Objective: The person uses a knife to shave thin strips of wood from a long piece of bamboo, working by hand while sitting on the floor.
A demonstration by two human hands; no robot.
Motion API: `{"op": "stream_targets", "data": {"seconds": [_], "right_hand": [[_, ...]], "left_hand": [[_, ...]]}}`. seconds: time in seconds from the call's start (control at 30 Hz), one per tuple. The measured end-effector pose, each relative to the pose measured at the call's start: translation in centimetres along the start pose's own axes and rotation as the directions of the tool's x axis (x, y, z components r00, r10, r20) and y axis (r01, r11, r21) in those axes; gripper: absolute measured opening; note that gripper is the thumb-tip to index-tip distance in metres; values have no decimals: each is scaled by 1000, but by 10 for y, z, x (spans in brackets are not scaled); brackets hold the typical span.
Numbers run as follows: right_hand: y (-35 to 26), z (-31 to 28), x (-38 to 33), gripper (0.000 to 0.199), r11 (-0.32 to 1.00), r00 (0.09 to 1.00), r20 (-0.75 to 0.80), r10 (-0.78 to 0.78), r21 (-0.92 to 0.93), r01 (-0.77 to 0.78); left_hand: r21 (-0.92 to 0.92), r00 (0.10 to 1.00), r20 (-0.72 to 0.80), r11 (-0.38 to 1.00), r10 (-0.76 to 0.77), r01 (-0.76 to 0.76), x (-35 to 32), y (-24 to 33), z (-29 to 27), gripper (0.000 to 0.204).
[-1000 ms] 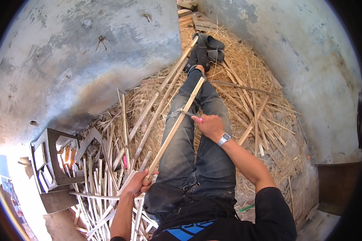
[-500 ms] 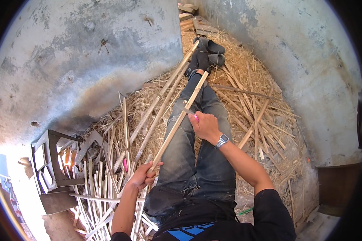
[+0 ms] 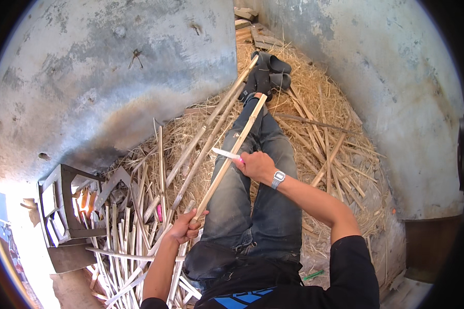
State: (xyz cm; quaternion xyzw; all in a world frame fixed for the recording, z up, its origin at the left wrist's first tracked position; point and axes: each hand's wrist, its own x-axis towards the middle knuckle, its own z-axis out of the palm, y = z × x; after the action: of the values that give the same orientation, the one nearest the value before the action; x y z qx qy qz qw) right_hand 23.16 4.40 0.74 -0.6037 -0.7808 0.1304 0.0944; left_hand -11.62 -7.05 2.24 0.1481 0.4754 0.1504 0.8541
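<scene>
A long pale strip of split wood or bamboo (image 3: 237,146) slants over my outstretched legs, from my left hip toward my feet. My left hand (image 3: 183,226) is closed around its near end. In my right hand (image 3: 257,166) is a knife (image 3: 226,153) with a pink handle, mostly hidden by the fingers. Its blade lies across the strip near the middle and points left. Just left of my legs, two longer strips (image 3: 203,129) lean from the pile toward my shoes (image 3: 271,67).
Many pale strips (image 3: 123,252) are heaped at my left beside a dark metal frame (image 3: 72,206). Shavings and more strips (image 3: 330,154) cover the ground at right. Grey walls (image 3: 113,67) rise on both sides. A green object (image 3: 313,275) lies near my right hip.
My right hand has drawn the knife a little way back along the strip toward me, and the blade now shows more fully. My left hand keeps its hold.
</scene>
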Motion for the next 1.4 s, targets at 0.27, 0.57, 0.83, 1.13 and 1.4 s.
{"op": "stream_targets", "data": {"seconds": [0.27,0.57,0.83,1.13,1.4], "right_hand": [[25,-3,11,59,994,998,-60,-28,-109,21],[57,-26,37,57,979,979,-203,8,-198,-48],[103,-52,53,69,776,747,-409,523,592,-219],[49,-64,43,41,949,940,-338,-43,280,144],[79,-72,100,25,872,808,-544,227,482,79]], "left_hand": [[-83,999,41,996,-23,26,10,-8,2,52],[-84,998,65,996,-19,25,9,1,6,52],[-74,996,84,996,-42,48,6,-6,-8,52],[-25,1000,16,999,-24,25,-2,-3,-1,52],[63,998,-30,997,56,-54,-6,-1,9,52]]}}
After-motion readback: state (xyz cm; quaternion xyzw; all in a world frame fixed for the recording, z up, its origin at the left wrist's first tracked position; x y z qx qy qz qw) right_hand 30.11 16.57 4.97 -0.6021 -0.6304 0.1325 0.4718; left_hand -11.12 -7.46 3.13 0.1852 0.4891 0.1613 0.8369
